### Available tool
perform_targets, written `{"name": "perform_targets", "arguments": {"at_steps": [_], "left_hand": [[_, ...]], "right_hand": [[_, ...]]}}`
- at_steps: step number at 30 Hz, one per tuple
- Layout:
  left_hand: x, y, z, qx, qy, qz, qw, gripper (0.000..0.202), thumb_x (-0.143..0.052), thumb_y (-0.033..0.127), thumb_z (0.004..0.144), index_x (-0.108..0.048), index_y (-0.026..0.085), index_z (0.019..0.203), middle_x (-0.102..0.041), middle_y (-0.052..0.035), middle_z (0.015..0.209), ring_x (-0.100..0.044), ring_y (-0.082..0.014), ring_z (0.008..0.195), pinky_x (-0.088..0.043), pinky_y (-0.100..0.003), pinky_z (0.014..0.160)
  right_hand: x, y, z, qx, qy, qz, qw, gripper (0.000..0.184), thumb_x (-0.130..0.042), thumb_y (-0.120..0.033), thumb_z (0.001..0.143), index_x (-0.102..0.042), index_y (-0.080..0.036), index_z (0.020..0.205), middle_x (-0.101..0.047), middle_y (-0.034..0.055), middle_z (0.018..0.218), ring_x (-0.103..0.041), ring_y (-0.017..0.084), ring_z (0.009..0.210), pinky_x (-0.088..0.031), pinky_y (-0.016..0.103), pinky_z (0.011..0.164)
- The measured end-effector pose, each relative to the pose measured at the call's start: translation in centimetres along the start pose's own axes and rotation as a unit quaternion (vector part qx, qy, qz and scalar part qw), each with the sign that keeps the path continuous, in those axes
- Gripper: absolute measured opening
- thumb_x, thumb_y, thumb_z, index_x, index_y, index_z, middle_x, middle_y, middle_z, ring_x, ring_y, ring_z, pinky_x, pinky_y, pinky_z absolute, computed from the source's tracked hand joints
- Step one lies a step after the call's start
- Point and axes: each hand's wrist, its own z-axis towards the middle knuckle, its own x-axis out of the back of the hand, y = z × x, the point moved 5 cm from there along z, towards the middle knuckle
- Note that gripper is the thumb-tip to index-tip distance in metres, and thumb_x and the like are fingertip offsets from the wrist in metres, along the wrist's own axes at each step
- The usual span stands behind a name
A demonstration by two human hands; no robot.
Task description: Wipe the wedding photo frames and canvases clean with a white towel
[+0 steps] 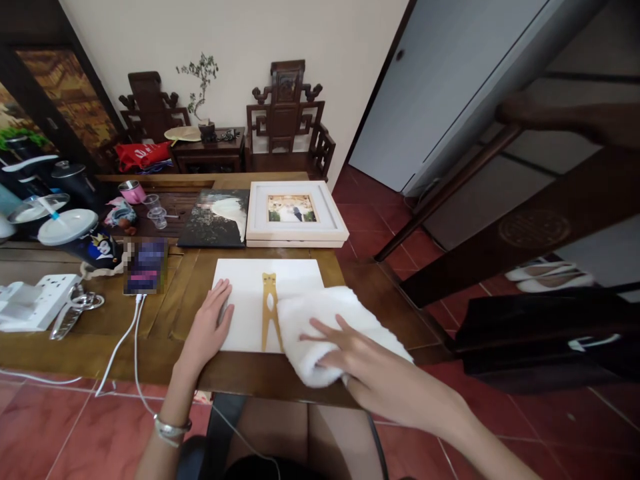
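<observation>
A flat white rectangular panel lies on the wooden table in front of me. A tan piece with a cat-like head and two forked legs lies against its middle. My left hand rests flat over the panel's left edge, fingers extended and holding nothing. A bunched white fluffy towel covers the panel's right side and hangs past its right edge. My right hand presses on this towel with fingers spread, and some fingertips are tucked into a fold, partly hidden.
Behind the panel are a white-framed picture and a dark photo panel. A phone with white cables, a power strip, a clear claw clip and a lidded cup occupy the left. A wooden chair stands right.
</observation>
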Motion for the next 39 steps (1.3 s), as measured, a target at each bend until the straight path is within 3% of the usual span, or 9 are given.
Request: {"name": "perform_targets", "arguments": {"at_steps": [4,11,15,21,26,29,32,36,39], "left_hand": [[0.0,0.0,-0.1,0.002,-0.001,-0.005,1.000,0.043,-0.042,0.030,0.094,-0.049,0.015,0.134,-0.042,-0.0125,0.147,-0.033,-0.0225,0.140,-0.024,-0.047,0.117],[0.0,-0.2,0.1,0.002,0.001,-0.011,1.000,0.043,-0.043,0.030,0.093,-0.049,0.016,0.134,-0.043,-0.0129,0.146,-0.033,-0.0229,0.139,-0.024,-0.047,0.116],[0.0,-0.3,0.1,-0.001,0.007,-0.017,1.000,0.043,-0.042,0.029,0.093,-0.049,0.017,0.134,-0.044,-0.0123,0.145,-0.034,-0.0225,0.139,-0.025,-0.048,0.116],[0.0,-0.1,0.0,0.005,0.006,-0.014,1.000,0.043,-0.042,0.030,0.093,-0.050,0.015,0.133,-0.044,-0.0137,0.145,-0.035,-0.0227,0.139,-0.025,-0.048,0.116],[0.1,0.1,0.0,0.003,0.005,-0.013,1.000,0.043,-0.042,0.030,0.094,-0.050,0.018,0.134,-0.044,-0.0119,0.145,-0.034,-0.0231,0.139,-0.025,-0.049,0.116],[0.1,0.2,0.0,0.005,0.005,-0.017,1.000,0.043,-0.042,0.030,0.093,-0.050,0.019,0.134,-0.044,-0.0111,0.146,-0.034,-0.0229,0.139,-0.024,-0.048,0.116],[0.1,0.1,0.0,0.003,0.007,-0.017,1.000,0.043,-0.043,0.030,0.093,-0.050,0.019,0.134,-0.044,-0.0109,0.146,-0.034,-0.0229,0.139,-0.024,-0.048,0.116],[0.0,0.0,0.1,0.000,0.005,-0.013,1.000,0.043,-0.042,0.030,0.094,-0.049,0.018,0.134,-0.044,-0.0117,0.146,-0.034,-0.0231,0.139,-0.024,-0.048,0.116],[0.0,0.0,0.1,0.004,0.001,-0.008,1.000,0.044,-0.042,0.030,0.094,-0.048,0.016,0.135,-0.043,-0.0125,0.146,-0.033,-0.0229,0.139,-0.024,-0.047,0.116]], "right_hand": [[0.0,0.2,-0.3,-0.006,-0.008,0.023,1.000,0.059,-0.036,0.006,0.057,-0.068,-0.021,0.099,-0.049,0.0030,0.142,-0.026,0.022,0.140,-0.018,0.050,0.117],[3.0,5.9,6.1,-0.020,0.094,-0.004,0.995,0.059,-0.036,0.003,0.062,-0.068,-0.017,0.107,-0.069,0.0081,0.116,-0.034,0.025,0.136,-0.022,0.055,0.113],[3.6,7.9,8.2,-0.031,0.135,-0.012,0.990,0.061,-0.036,0.003,0.063,-0.067,-0.019,0.110,-0.066,0.0080,0.120,-0.034,0.027,0.136,-0.022,0.056,0.113],[1.5,4.6,4.5,-0.028,0.099,-0.008,0.995,0.058,-0.037,0.004,0.060,-0.068,-0.015,0.107,-0.058,0.0122,0.132,-0.027,0.027,0.139,-0.016,0.058,0.114],[-0.4,-0.3,-1.0,-0.003,0.012,0.024,1.000,0.057,-0.037,0.005,0.055,-0.068,-0.020,0.096,-0.048,0.0037,0.143,-0.023,0.023,0.141,-0.017,0.054,0.116],[-0.6,-1.1,-2.2,0.004,-0.018,0.041,0.999,0.056,-0.037,0.005,0.054,-0.068,-0.021,0.094,-0.048,0.0031,0.142,-0.024,0.024,0.141,-0.020,0.053,0.116],[-0.2,0.1,-0.6,-0.008,-0.005,0.033,0.999,0.060,-0.036,0.006,0.056,-0.067,-0.022,0.099,-0.045,0.0027,0.145,-0.023,0.023,0.141,-0.020,0.054,0.115],[0.7,2.7,4.4,-0.051,0.068,-0.016,0.996,0.061,-0.037,0.005,0.065,-0.062,-0.015,0.117,-0.038,0.0125,0.149,-0.014,0.030,0.143,-0.016,0.062,0.112],[0.8,3.1,7.9,-0.065,0.109,-0.063,0.990,0.062,-0.040,0.004,0.067,-0.059,-0.013,0.124,-0.036,0.0156,0.149,-0.014,0.036,0.142,-0.017,0.069,0.108]]}}
